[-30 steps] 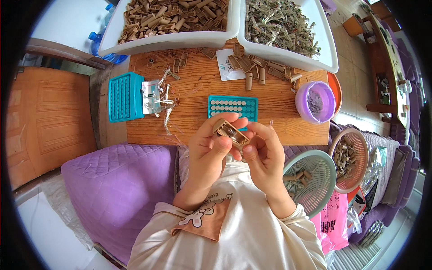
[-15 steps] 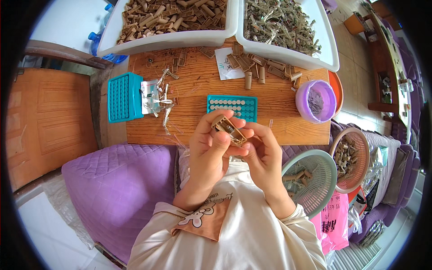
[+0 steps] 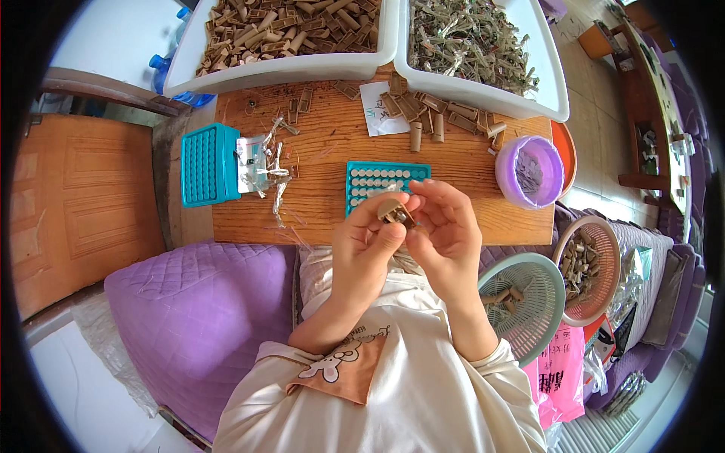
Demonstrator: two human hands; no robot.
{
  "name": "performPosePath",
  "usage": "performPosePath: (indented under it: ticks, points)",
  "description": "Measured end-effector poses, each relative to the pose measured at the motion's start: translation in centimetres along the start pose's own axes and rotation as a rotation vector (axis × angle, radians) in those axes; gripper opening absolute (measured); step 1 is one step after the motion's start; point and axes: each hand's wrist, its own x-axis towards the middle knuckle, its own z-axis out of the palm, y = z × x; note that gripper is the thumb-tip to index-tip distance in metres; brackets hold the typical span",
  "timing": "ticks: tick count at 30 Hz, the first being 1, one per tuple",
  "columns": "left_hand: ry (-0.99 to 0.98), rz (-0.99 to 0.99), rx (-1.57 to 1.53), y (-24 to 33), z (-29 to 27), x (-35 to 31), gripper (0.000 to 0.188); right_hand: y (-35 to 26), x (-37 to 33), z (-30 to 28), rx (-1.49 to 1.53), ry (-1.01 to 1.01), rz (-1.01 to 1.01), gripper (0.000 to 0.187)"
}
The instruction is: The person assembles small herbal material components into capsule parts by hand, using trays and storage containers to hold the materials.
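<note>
My left hand (image 3: 364, 253) is closed round one end of a small brown plastic casing (image 3: 393, 211), held above the table's near edge. The casing is tilted with its hollow side partly showing; small parts inside are too tiny to make out. Close against its other end is my right hand (image 3: 447, 230), thumb and fingers apart and nothing visible between them. Whether its fingertips touch the casing is hard to tell. Just beyond the hands lies a teal tray (image 3: 350, 189) with rows of round white button cells (image 3: 377, 174), partly covered by my fingers.
Two white bins (image 3: 302, 63) at the back hold brown casings and wired clear parts. Loose casings (image 3: 430, 113) lie before them. A teal tray stack (image 3: 209, 166) and wired pieces (image 3: 276, 174) sit left. Right are a purple tub (image 3: 504, 175) and two baskets (image 3: 555, 302).
The casing has turned and now shows more of its rounded end. My right hand's fingers have come off the casing's lower end and spread, shifting slightly right and up.
</note>
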Motion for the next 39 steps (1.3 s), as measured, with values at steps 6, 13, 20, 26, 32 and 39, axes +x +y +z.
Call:
performPosePath:
  ticks: [6, 13, 20, 26, 32, 39]
  points:
    - [0.043, 0.058, 0.108, -0.8, 0.2, 0.0, 0.027, 0.2, 1.6, -0.3, -0.202, -0.034, 0.086, 0.036]
    - [0.030, -0.013, -0.035, 0.6, -2.0, 2.0, 0.038, 1.9, 4.4, -4.1, -0.155, -0.169, 0.147, 0.030]
    - [0.155, -0.052, -0.030, 0.6, -5.2, 2.0, 0.037, 7.0, 4.5, -5.1, -0.921, 0.046, 0.010, 0.017]
    - [0.159, -0.174, -0.029, -0.1, -5.5, 1.6, 0.039, 8.5, 5.2, -4.7, -1.298, -0.032, -0.333, 0.011]
    - [0.135, -0.227, -0.006, -0.2, -5.7, 1.3, 0.042, 7.3, 4.5, -3.7, -0.926, 0.080, -0.249, 0.012]
    - [0.056, -0.244, 0.018, -0.7, -4.9, 0.8, 0.037, 4.1, 2.0, -0.1, -0.710, -0.148, -0.383, 0.022]
